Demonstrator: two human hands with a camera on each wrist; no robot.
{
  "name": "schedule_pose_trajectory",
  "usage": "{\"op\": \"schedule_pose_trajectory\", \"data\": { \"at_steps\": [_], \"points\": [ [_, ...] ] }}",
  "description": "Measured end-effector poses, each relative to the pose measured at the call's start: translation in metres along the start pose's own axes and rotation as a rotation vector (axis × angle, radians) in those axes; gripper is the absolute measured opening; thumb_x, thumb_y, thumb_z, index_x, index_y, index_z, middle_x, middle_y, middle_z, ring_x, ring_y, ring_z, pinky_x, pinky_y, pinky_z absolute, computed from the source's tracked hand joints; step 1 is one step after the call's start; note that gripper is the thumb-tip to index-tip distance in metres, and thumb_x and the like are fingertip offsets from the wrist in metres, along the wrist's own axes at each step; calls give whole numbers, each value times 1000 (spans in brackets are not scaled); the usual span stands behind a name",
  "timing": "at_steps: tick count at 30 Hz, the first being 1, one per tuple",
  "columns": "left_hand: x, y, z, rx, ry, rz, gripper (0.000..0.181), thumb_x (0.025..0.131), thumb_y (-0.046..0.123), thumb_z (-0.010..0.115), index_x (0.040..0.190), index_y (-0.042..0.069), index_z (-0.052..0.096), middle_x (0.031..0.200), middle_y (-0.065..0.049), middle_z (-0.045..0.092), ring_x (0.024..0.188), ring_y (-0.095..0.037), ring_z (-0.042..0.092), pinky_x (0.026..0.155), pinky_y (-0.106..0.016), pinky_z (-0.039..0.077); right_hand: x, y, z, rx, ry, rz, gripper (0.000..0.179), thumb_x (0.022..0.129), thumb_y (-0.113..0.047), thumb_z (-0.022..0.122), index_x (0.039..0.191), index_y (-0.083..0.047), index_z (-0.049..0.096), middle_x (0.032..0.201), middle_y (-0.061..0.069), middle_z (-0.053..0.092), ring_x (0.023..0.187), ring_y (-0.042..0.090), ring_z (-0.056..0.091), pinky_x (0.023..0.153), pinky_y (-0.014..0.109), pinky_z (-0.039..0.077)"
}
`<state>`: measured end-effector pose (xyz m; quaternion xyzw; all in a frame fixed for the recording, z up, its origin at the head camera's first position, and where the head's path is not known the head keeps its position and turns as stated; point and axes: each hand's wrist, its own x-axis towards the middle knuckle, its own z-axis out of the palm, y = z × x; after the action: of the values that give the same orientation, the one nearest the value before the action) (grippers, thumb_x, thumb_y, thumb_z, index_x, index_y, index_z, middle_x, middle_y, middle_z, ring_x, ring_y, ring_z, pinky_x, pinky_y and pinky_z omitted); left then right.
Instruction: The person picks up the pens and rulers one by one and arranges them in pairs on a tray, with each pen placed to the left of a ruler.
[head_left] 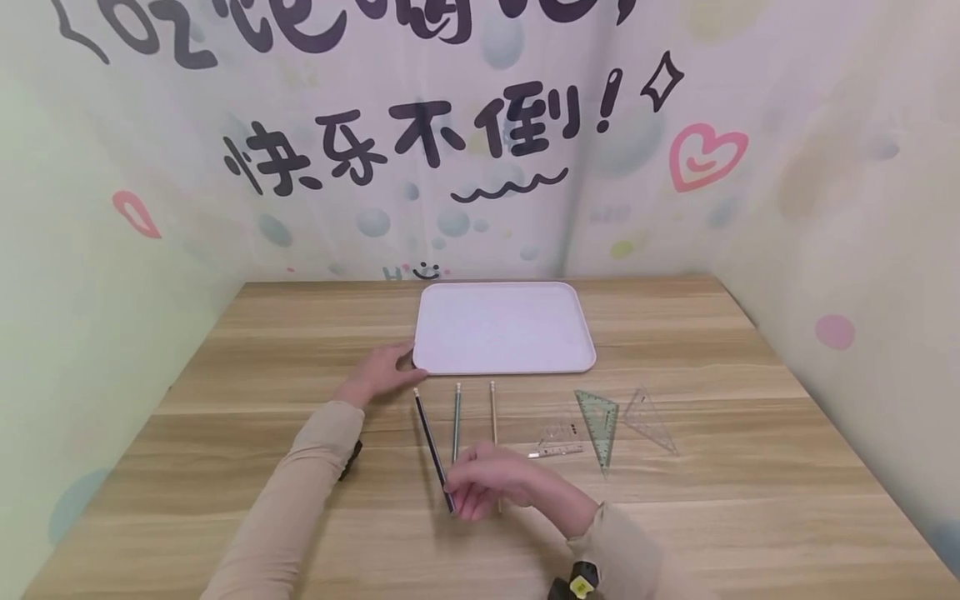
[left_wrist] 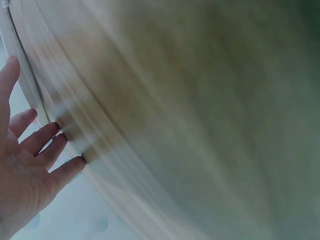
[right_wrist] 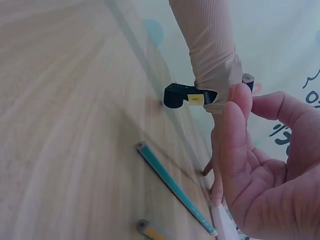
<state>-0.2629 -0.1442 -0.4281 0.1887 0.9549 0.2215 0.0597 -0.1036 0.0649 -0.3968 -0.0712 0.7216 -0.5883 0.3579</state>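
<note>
The step in hand appears to be lifting the dark pencil (head_left: 429, 440): the right hand (head_left: 491, 481) has its near end pinched between thumb and fingertips, and that end is raised off the counter (head_left: 675, 542). This grip is closed down to the pencil's thickness. The pencil slants towards the tray (head_left: 502, 329), its eraser end near the tray's front edge. The left hand (head_left: 382, 371) rests at the tray's near left corner, its grip spread, fingers nearly straight and not wrapped around anything.

The next move likely calls for a steady pinch and a lift clear of the green pencil (head_left: 457, 412), just beside it; the yellow pencil (head_left: 493, 408) lies partly behind the right hand. A green set square (head_left: 600, 425), a clear set square (head_left: 651, 421) and a clear ruler (head_left: 558, 451) lie further right.

The wall cloth (head_left: 480, 225) reads "快乐不倒!"; the line above is cut off by the top edge. Graduations on the drawing tools are too small to read. A yellow label (right_wrist: 196, 99) on the left wrist's camera bears one unclear character. No brand is legible.
</note>
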Motion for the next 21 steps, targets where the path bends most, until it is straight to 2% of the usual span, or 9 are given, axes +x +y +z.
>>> {"op": "schedule_pose_trajectory", "data": {
  "at_steps": [9,21],
  "points": [
    [2,-2,-1,42,9,28,69,85,42,59,136,0,38,137,-19,40,127,-37,35,107,-47,27,-3,-15,-13,-46,1,0,12,74,-8,55,68,-1,62,53,3,58,45,10,56,45,21,52],
    [-3,4,-3,19,14,37,66,86,36,60,137,2,37,136,-20,41,126,-37,36,106,-46,28,3,-22,-24,-60,18,-31,15,76,-10,55,69,1,63,55,2,59,47,9,56,46,20,51]
  ]
}}
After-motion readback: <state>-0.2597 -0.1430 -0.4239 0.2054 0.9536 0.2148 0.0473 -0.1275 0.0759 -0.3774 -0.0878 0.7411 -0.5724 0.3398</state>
